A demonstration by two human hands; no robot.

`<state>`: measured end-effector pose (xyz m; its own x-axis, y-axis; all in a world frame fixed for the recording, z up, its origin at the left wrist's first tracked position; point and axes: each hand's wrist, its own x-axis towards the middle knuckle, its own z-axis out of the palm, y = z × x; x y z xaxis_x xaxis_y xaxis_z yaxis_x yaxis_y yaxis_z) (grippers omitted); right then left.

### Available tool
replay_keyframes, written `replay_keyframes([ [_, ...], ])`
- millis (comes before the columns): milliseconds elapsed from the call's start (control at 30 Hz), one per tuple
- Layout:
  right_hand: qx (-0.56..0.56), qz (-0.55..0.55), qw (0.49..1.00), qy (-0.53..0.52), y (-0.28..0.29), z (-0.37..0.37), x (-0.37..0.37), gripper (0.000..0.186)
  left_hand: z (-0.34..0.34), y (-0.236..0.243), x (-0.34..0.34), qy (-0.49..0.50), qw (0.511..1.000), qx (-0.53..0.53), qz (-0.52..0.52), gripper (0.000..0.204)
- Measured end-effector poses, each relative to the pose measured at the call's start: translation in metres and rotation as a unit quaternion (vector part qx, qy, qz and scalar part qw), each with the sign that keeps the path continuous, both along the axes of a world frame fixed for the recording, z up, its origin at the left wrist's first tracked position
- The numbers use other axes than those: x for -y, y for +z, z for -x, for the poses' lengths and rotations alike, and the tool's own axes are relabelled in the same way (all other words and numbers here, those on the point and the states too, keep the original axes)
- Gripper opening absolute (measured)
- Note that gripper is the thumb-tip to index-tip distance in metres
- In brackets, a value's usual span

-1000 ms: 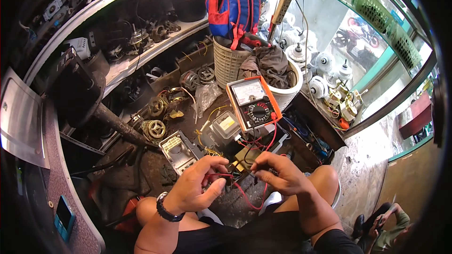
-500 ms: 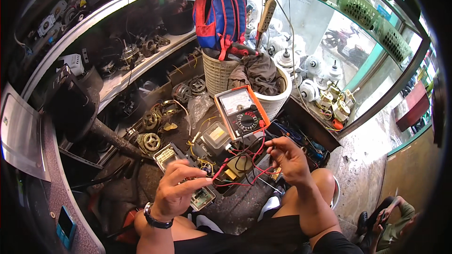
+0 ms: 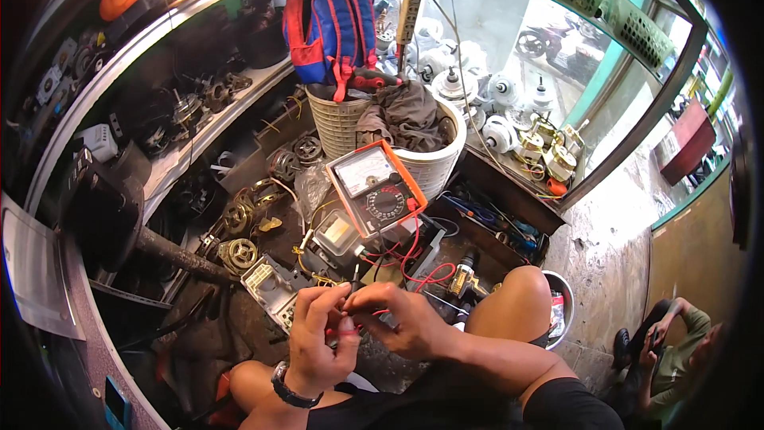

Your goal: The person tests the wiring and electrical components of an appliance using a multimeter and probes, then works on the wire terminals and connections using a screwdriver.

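Observation:
My left hand [image 3: 322, 342], wearing a wristwatch, and my right hand [image 3: 410, 325] meet at the fingertips above my lap. Between the left thumb and fingers a red test lead [image 3: 331, 333] is pinched, partly hidden. My right fingers close on a dark test probe [image 3: 357, 279]; a thin pale tip points up from it, and the fingers cover most of it. Red and black leads run to an analogue multimeter [image 3: 378, 187] in an orange-edged case, which leans tilted beyond my hands. Near my left hand lies an opened pale appliance housing [image 3: 270, 291].
A clear-lidded box [image 3: 336, 232] sits below the meter. Motor parts [image 3: 239, 255] lie left. A drill [image 3: 464, 275] lies by my right knee, near a tool drawer [image 3: 501, 223]. Behind stand a cloth-filled basket [image 3: 446, 155] and a backpack [image 3: 342, 28]. Another person [image 3: 676, 350] sits far right.
My hands have come together from wide apart, the right moving left and the leads with it. The view has shifted, so the meter appears further left.

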<state>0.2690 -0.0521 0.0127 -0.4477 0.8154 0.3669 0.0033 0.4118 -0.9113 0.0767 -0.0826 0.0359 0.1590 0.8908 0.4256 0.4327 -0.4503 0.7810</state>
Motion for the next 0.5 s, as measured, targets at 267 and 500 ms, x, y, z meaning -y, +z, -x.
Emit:
replay_keyframes([
  [267,0.064,-0.317,0.944,-0.068,0.001,-0.002,0.020,0.032,0.006,-0.001,0.002,-0.007,0.809,0.519,0.275,0.029],
  [500,0.093,-0.206,0.972,-0.068,-0.004,0.002,0.027,0.040,-0.014,-0.012,0.035,-0.021,0.743,0.575,0.342,0.038],
])
